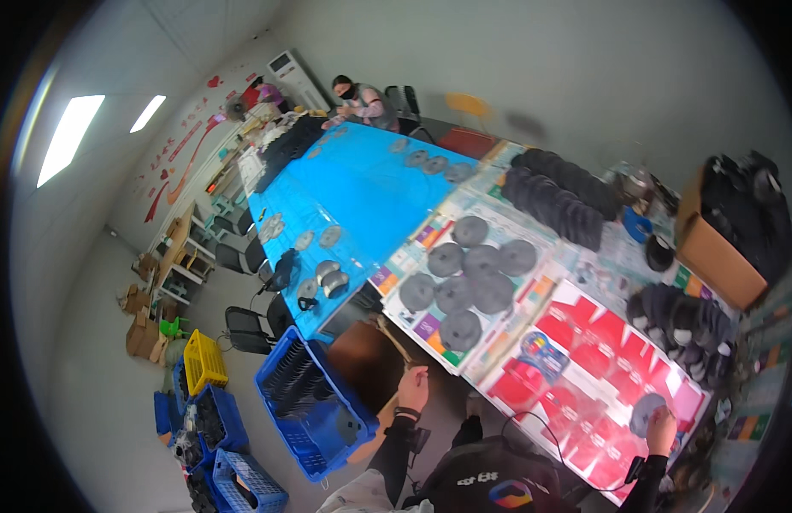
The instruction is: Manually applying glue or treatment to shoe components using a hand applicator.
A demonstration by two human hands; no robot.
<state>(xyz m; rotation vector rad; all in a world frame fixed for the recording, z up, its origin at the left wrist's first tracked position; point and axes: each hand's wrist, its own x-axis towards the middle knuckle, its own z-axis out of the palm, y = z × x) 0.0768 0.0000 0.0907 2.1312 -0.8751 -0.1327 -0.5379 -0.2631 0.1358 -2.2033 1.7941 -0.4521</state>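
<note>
My right hand [661,430] is closed on the edge of a flat grey round pad [646,414], held over the right end of the red-and-white printed sheet [584,376]. My left hand [413,389] is closed at the light-brown edge of what looks like an open cardboard box [362,359], below the table's near left edge; its fingertips are partly hidden. Several more grey round pads [490,291] lie overlapping on the printed paper left of the red sheet.
A blue crate [306,410] of dark pieces stands left of the box. Dark stacked pieces [554,197] line the table's far right side, near a carton [721,256] of black items. Beyond, a blue-covered table [362,188] carries scattered pads; a masked person [362,107] sits there.
</note>
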